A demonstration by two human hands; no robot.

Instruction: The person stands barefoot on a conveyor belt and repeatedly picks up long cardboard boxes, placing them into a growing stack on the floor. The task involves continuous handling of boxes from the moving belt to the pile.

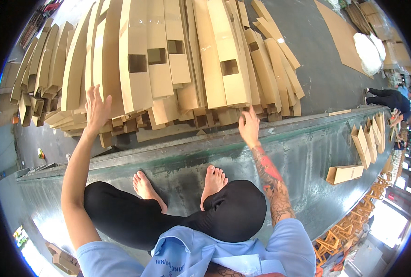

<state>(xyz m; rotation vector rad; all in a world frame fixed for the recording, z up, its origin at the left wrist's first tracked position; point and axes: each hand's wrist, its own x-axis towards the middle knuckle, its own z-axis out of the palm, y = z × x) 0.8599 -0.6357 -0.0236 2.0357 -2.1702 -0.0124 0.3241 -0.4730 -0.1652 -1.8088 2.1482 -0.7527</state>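
My left hand [97,109] has its fingers stretched and spread, with nothing held. It is at the near ends of the long brown cardboard boxes [109,60] on the left of the pile; whether it touches them I cannot tell. Further right, my right hand [249,128] is just below the near end of another long cardboard box [235,85]. Its fingers are apart, partly bent, and I see nothing in them. Several boxes have square openings cut in their upper faces, such as the box with a dark hole [136,87] between my hands.
A raised metal edge [182,147] runs between the pile and the dark green surface under my bare feet [214,182]. Folded cardboard pieces [345,174] stand on the right. Beyond them is a person in dark trousers [385,98]. Wooden frames [339,233] are heaped at lower right.
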